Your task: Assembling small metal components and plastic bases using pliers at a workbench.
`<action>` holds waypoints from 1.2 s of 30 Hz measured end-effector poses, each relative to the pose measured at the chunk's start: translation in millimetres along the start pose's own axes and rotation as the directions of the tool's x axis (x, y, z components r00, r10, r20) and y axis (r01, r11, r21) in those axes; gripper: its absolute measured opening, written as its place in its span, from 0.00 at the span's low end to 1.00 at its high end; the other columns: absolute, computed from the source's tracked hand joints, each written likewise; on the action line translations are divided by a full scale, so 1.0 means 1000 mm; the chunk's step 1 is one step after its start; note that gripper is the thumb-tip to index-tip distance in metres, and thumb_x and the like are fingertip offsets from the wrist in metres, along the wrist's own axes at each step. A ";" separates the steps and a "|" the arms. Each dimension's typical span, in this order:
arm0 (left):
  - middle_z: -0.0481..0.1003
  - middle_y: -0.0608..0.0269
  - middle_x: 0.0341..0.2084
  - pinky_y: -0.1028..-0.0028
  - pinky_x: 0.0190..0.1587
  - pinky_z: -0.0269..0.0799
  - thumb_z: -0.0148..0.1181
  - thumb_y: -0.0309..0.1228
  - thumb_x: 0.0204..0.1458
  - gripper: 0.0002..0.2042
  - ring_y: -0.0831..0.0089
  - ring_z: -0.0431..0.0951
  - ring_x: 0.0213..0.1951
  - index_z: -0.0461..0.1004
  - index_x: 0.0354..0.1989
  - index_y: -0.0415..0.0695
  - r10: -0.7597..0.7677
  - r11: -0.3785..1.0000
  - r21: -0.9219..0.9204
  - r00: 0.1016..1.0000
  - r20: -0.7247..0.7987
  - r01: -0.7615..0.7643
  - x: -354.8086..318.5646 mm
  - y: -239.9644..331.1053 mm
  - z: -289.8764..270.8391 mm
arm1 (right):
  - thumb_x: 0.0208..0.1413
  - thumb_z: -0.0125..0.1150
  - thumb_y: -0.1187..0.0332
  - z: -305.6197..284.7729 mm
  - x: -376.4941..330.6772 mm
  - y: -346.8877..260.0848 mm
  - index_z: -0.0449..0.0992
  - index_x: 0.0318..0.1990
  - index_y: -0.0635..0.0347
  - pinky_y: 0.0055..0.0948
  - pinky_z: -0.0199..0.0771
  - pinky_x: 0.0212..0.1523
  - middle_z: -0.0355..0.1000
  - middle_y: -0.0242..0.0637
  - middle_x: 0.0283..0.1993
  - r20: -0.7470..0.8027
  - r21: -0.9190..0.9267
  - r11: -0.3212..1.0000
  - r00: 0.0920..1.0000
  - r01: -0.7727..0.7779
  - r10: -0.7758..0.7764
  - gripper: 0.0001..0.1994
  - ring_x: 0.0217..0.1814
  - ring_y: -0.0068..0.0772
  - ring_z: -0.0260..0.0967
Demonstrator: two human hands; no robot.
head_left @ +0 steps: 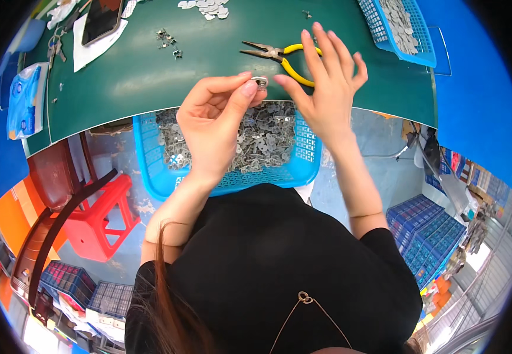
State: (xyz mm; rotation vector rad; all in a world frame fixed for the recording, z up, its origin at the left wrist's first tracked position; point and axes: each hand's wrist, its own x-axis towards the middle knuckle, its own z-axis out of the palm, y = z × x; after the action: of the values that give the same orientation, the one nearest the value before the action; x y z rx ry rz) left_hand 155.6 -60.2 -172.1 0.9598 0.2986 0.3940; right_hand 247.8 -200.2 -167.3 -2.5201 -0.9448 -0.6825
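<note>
Green table (pixel 132 79), red stool (pixel 86 233), grey floor (pixel 116 154)

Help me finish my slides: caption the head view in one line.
Left hand pinching a small metal part at a green table, open right hand near yellow-handled pliers.

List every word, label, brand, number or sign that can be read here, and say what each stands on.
No text reads clearly.
Blue-and-white packet: printed marks, too small and blurred to quote.
Dark phone: no readable text.
Yellow-handled pliers: no readable marks.
Small metal part in the left hand: no readable marks.
</note>
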 end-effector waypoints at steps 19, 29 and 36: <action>0.76 0.50 0.36 0.72 0.44 0.77 0.56 0.15 0.52 0.06 0.65 0.79 0.40 0.71 0.37 0.34 0.427 0.785 0.426 0.891 0.153 -0.450 -0.005 -0.004 -0.038 | 0.33 0.70 0.76 -0.054 0.029 -0.004 0.78 0.42 0.59 0.30 0.72 0.40 0.71 0.39 0.41 0.112 0.340 0.882 0.917 0.327 -0.383 0.21 0.41 0.39 0.69; 0.79 0.54 0.31 0.77 0.39 0.74 0.60 0.14 0.47 0.06 0.70 0.80 0.35 0.76 0.33 0.36 0.465 0.763 0.439 0.874 0.140 -0.476 -0.006 -0.001 -0.033 | 0.31 0.70 0.74 -0.068 0.038 -0.007 0.79 0.41 0.59 0.33 0.71 0.35 0.71 0.37 0.38 0.125 0.156 0.820 0.812 0.551 -0.569 0.22 0.38 0.39 0.68; 0.79 0.53 0.31 0.75 0.40 0.76 0.56 0.12 0.49 0.06 0.69 0.80 0.35 0.75 0.34 0.34 0.377 0.803 0.409 0.901 0.216 -0.434 -0.009 0.001 -0.037 | 0.31 0.71 0.74 -0.070 0.042 -0.002 0.78 0.39 0.60 0.30 0.71 0.29 0.71 0.37 0.36 0.146 0.221 0.769 0.759 0.600 -0.634 0.20 0.34 0.37 0.69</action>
State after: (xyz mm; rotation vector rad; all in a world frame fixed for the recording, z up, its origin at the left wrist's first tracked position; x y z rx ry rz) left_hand 131.5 -36.6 -190.7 1.5107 0.0603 0.6750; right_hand 252.1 -211.4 -86.7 -2.1397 -1.8817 -0.4759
